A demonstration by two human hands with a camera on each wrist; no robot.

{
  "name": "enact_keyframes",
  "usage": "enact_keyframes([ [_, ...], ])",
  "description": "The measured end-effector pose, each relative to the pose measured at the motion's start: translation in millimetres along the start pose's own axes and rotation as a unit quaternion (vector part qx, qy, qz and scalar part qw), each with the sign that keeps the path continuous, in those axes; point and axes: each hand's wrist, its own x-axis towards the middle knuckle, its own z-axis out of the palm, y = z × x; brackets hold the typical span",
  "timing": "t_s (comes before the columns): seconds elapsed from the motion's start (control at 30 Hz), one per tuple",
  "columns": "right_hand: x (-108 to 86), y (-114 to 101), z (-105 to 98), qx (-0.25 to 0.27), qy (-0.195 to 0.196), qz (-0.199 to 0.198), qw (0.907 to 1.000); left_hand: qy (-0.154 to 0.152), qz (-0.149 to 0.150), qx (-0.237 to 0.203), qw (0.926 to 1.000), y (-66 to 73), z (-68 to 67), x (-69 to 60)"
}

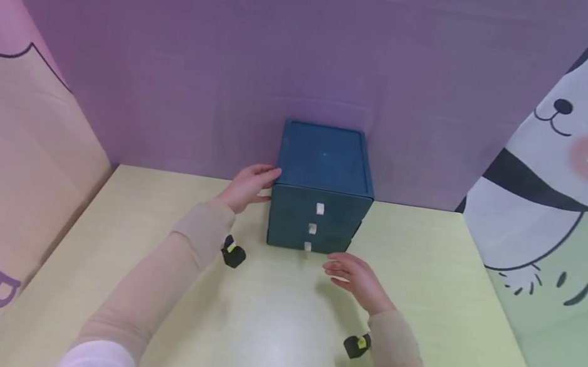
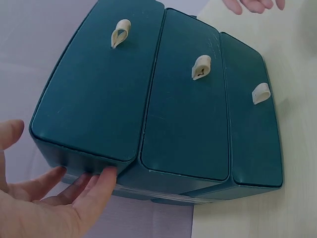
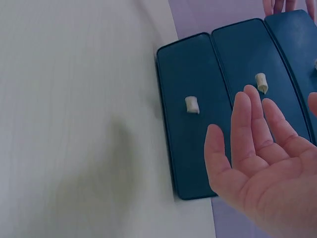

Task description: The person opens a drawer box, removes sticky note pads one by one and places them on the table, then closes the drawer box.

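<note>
A dark blue-green box with three stacked drawers (image 1: 326,157) stands against the back wall. Each drawer front carries a small cream loop pull, such as the top pull (image 1: 320,209). My left hand (image 1: 250,188) touches the left side of the box near its upper front corner; in the left wrist view its extended fingers (image 2: 101,193) lie against the top drawer's side. Just off the lower right front corner, my right hand (image 1: 359,280) hovers with loosely extended fingers and holds nothing. The right wrist view shows its palm (image 3: 277,181) before the drawer fronts.
The box sits at the rear of a pale yellow table (image 1: 272,332). Behind it hangs a purple backdrop (image 1: 204,56); printed panels flank both sides, the right one with a panda (image 1: 555,153). A small black device (image 1: 233,253) is at the left wrist, another (image 1: 357,346) at the right.
</note>
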Motion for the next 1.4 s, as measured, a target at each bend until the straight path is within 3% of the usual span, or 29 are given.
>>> enact_keyframes([
  [0.23, 12.6, -15.6, 10.8, 0.003, -0.013, 0.003, 0.9999, 0.019, -0.003, 0.041, 0.9990, -0.1, 3.4, 6.4],
  [0.53, 24.1, -41.7, 21.7, 0.046, -0.038, -0.018, 0.9980, 0.060, 0.016, 0.042, 0.9972, -2.9, 5.3, 2.8],
  [0.83, 32.0, -65.9, 30.2, 0.097, -0.008, 0.001, 0.9952, 0.068, 0.028, 0.030, 0.9969, -7.6, 7.5, -2.9],
  [1.17, 36.5, -77.8, 35.1, 0.117, 0.006, 0.010, 0.9930, 0.080, 0.030, 0.030, 0.9959, -10.3, 12.3, -2.7],
  [1.4, 40.1, -82.2, 40.2, 0.130, 0.047, 0.014, 0.9903, 0.078, 0.030, 0.023, 0.9962, -11.5, 11.6, -1.3],
])
